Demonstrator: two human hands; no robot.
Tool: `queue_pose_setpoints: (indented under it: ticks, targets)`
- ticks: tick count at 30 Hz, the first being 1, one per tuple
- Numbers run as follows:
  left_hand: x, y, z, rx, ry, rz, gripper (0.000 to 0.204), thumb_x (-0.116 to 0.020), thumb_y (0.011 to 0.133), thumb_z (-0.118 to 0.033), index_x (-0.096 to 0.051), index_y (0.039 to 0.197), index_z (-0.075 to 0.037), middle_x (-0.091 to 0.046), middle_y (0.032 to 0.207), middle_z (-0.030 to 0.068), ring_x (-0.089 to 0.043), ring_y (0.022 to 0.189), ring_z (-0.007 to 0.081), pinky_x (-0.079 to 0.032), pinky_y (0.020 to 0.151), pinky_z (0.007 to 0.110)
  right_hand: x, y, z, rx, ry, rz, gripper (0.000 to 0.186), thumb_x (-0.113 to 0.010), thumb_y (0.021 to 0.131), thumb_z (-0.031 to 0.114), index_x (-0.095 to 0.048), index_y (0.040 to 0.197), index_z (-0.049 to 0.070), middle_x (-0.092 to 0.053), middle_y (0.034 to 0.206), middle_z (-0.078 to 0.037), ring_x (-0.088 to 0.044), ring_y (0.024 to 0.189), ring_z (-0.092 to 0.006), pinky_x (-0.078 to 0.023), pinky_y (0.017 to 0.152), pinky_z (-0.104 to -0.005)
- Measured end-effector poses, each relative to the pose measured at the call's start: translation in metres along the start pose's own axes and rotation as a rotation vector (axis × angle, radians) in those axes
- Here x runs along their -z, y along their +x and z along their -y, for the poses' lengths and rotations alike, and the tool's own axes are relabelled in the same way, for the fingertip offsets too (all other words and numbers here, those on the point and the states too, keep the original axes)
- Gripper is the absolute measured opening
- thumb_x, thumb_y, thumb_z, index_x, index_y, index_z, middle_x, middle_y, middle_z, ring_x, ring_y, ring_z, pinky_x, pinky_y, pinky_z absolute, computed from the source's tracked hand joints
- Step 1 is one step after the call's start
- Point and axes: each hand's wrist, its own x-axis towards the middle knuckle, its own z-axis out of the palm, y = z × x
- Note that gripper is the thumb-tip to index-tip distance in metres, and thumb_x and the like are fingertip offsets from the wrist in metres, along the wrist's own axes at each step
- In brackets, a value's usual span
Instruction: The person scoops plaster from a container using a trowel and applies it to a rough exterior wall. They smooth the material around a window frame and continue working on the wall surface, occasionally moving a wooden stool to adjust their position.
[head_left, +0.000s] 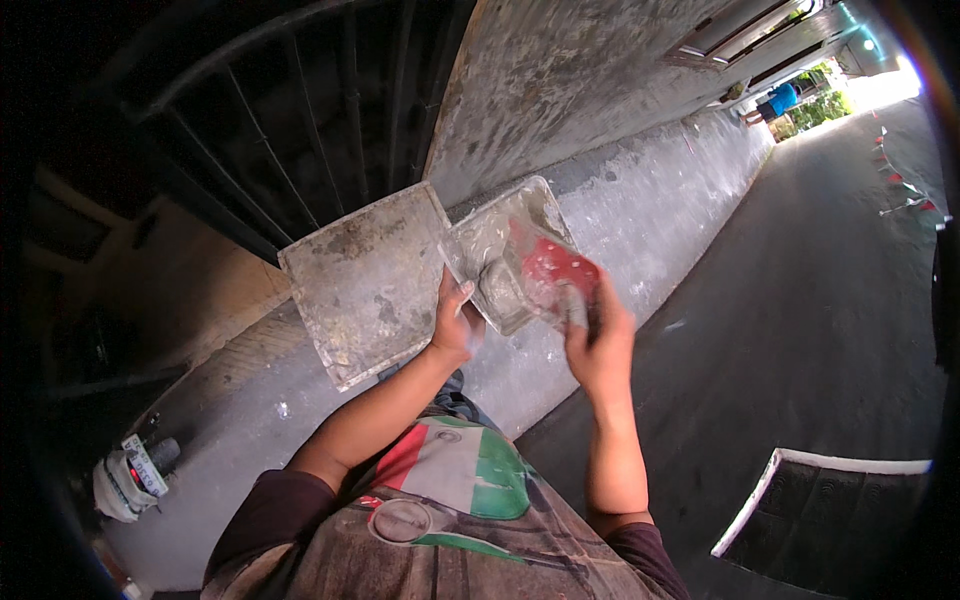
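My left hand (456, 318) grips the lower right edge of a square grey board (370, 285) stained with dried cement, thumb on the near side. My right hand (602, 335) is closed on a flat red tool (560, 272), smeared with grey cement and blurred by motion; its exact kind is unclear. Just beyond the board's right edge is a shallow square tray (540, 205) with wet-looking grey mortar (495, 283) in it. The red tool overlaps the tray's right side in view; whether it touches the mortar I cannot tell.
A dark metal gate (330, 110) stands at the left, beside a rough cement wall (550, 85). Dark road (760, 310) runs along the right, with a string of small flags (885, 165). Far off is a person in blue (778, 102). A vehicle's rear (130, 482) shows at lower left.
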Motion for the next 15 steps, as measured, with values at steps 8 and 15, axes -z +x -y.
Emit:
queue_pose_setpoints:
  ticks: [8,15]
  targets:
    - [0.021,-0.002,-0.022,0.397,-0.179,0.051,0.069,-0.062,0.088,-0.034,-0.043,0.148,-0.006,-0.057,0.141,0.0134,-0.055,0.131,0.0298,-0.042,0.113,0.046,0.006,0.014,0.017,0.218,-0.209,0.085,0.03,-0.062,0.081,-0.004,-0.062,0.111,0.0,-0.06,0.087,-0.022,-0.061,0.085,-0.0448,-0.049,0.074,-0.0459]
    - [0.009,-0.008,-0.039,0.402,-0.029,-0.053,0.064,-0.057,0.092,-0.044,-0.05,0.142,-0.005,-0.061,0.135,0.0149,-0.061,0.123,0.0311,-0.045,0.109,0.048,0.009,0.007,0.034,0.176,-0.219,0.124,0.027,-0.061,0.081,-0.005,-0.062,0.108,-0.002,-0.063,0.09,-0.023,-0.062,0.083,-0.045,-0.05,0.073,-0.0452]
